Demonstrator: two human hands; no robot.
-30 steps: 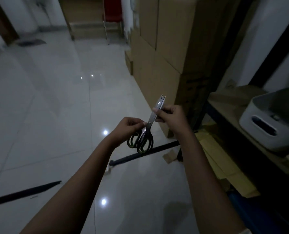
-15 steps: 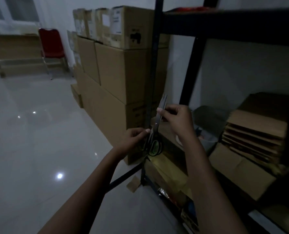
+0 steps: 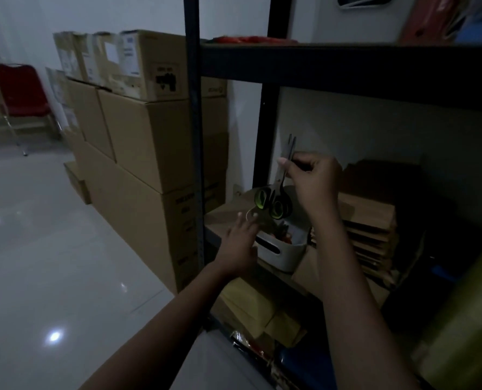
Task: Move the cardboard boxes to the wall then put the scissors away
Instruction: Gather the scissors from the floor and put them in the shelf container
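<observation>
1. While the right hand (image 3: 313, 178) is pinching the steel blades of the scissors (image 3: 279, 190), the pair is hanging upright in the head view, with points up and black-and-green loop handles down.
2. Just beneath those handles a white plastic bin (image 3: 283, 250) with a slot handle is sitting on the middle shelf. The scissors' long axis is pointing almost straight into its open top, so the coming move is likely a short lowering.
3. Left hand (image 3: 241, 243) is reaching in below the handles, fingers straight and spread, holding nothing, near the bin's rim. Whether it is touching the rim is unclear.
4. Matte brown cardboard boxes (image 3: 149, 142) are standing stacked against the wall, left of the black metal rack post (image 3: 195, 164). Flattened cardboard (image 3: 375, 220) is lying right of the bin.
</observation>
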